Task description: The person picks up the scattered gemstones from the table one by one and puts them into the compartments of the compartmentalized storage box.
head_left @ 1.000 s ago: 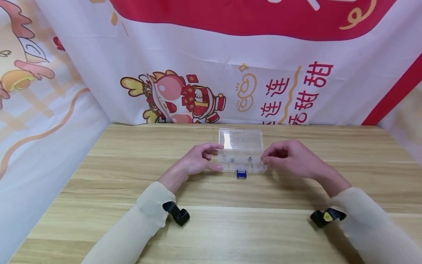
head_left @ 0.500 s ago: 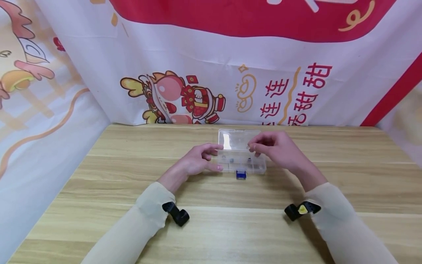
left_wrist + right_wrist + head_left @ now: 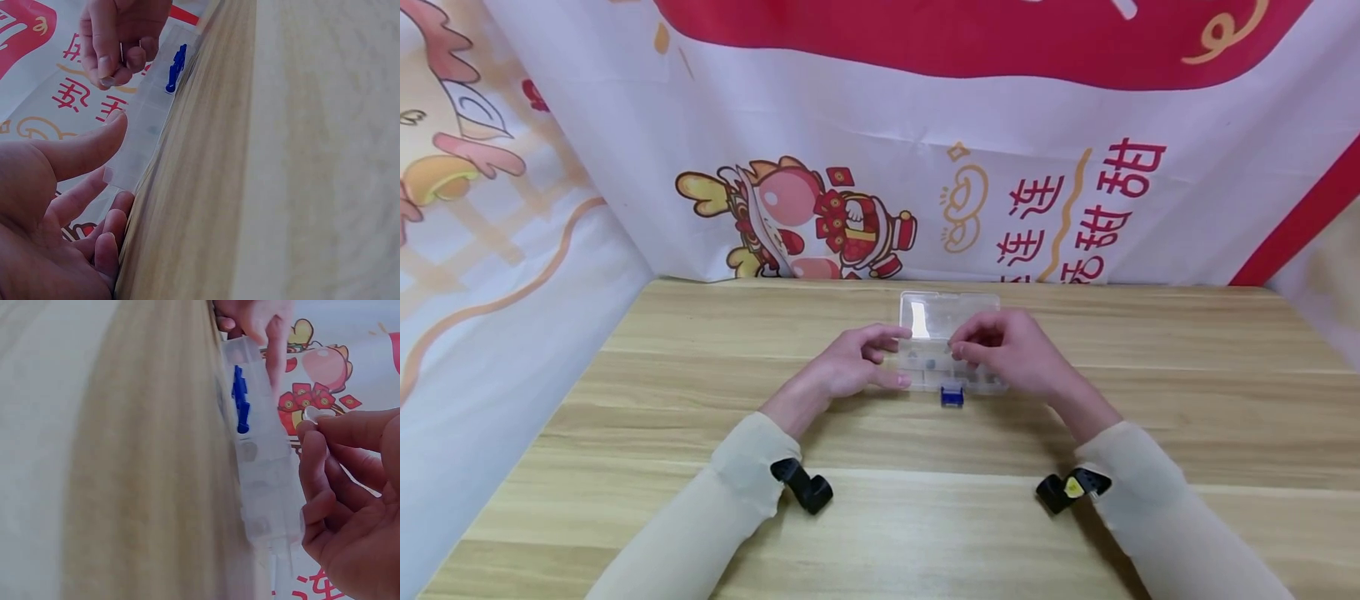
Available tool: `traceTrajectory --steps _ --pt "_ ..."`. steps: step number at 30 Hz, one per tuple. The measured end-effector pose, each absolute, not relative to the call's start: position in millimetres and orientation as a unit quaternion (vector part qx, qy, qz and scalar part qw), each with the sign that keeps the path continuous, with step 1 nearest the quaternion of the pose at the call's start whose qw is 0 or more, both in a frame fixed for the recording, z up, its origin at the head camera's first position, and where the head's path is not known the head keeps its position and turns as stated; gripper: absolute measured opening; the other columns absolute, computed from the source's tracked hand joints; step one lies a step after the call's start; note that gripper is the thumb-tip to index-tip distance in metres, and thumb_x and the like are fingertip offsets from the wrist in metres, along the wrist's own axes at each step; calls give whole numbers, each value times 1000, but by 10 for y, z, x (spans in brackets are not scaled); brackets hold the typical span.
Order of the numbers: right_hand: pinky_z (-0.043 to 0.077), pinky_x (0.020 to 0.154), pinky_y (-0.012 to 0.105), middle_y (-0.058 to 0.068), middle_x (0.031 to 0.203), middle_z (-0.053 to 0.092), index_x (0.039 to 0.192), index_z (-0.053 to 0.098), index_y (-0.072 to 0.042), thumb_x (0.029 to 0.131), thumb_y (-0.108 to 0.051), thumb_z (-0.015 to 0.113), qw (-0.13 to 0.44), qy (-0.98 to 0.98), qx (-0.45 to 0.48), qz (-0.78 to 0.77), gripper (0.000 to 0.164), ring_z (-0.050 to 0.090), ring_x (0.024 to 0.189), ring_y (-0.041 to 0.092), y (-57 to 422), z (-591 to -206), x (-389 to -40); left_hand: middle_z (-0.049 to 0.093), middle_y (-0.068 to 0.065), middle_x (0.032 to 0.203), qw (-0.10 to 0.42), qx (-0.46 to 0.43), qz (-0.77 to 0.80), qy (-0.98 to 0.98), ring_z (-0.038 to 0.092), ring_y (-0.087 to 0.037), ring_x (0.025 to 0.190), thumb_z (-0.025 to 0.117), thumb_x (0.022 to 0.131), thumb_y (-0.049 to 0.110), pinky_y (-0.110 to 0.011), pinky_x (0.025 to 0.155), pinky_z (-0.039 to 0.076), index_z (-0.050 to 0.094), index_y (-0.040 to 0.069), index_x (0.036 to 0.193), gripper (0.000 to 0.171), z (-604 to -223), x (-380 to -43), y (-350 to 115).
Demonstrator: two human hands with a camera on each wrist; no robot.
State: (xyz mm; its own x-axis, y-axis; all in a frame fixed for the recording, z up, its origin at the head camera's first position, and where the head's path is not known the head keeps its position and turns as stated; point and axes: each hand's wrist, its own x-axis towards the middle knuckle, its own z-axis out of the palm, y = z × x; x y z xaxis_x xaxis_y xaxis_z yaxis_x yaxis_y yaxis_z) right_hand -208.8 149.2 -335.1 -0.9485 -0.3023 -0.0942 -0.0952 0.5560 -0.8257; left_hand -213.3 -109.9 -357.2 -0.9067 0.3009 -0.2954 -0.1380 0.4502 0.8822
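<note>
A clear plastic compartment box (image 3: 936, 385) stands on the table with its lid (image 3: 951, 310) raised at the back and a blue latch (image 3: 952, 395) at the front. My left hand (image 3: 857, 360) holds the box by its left end, thumb at the front corner and index finger toward the back. Over the box's middle, my right hand (image 3: 1007, 350) pinches a small clear, rounded piece (image 3: 311, 414) between thumb and index finger. A small grey piece (image 3: 931, 364) lies in a compartment left of the right hand, which hides part of the right compartments.
The wood-grain table (image 3: 880, 517) stretches around the box. Behind it hangs a white and red printed cloth (image 3: 865, 108), with another patterned cloth (image 3: 512, 275) along the left side. Each sleeve carries a black wrist camera.
My right hand has moved left from the box's right end, rising over the lid and then lowering over the middle compartments. The left hand and box stay in place.
</note>
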Motion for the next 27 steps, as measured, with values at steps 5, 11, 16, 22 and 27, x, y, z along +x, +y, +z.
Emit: traceTrajectory --steps 5,11,16,22,27 --pt "52 86 37 6 107 72 108 80 -16 101 -16 73 118 886 -128 -429 11 61 98 25 1461 -3395 -2085 60 -2 148 211 52 520 826 51 -25 122 89 86 19 -40 105 42 63 33 145 67 -3565 -2129 -1104" --pt "52 84 37 5 106 72 107 81 -19 101 -16 72 126 893 -134 -411 11 59 97 26 1446 -3408 -2076 60 -2 147 210 52 517 828 50 -25 121 89 87 20 -39 103 42 64 33 145 65 -3565 -2123 -1108" --pt "52 83 37 6 103 71 106 81 -19 101 -16 72 132 895 -135 -404 11 59 95 26 1440 -3394 -2063 60 -3 148 212 54 519 826 49 -25 122 88 87 19 -40 104 42 63 32 145 65 -3573 -2127 -1104" --pt "51 83 36 6 103 71 106 81 -19 102 -17 72 135 900 -138 -391 11 59 95 25 1428 -3392 -2052 60 -3 148 213 53 516 828 49 -25 122 88 88 20 -40 104 42 64 32 145 63 -3584 -2136 -1100" --pt "51 81 35 6 102 71 105 81 -17 101 -16 72 131 901 -146 -386 10 58 94 24 1419 -3392 -2048 60 -2 147 211 50 517 828 49 -25 121 88 88 20 -40 104 42 64 33 145 63 -3578 -2132 -1101"
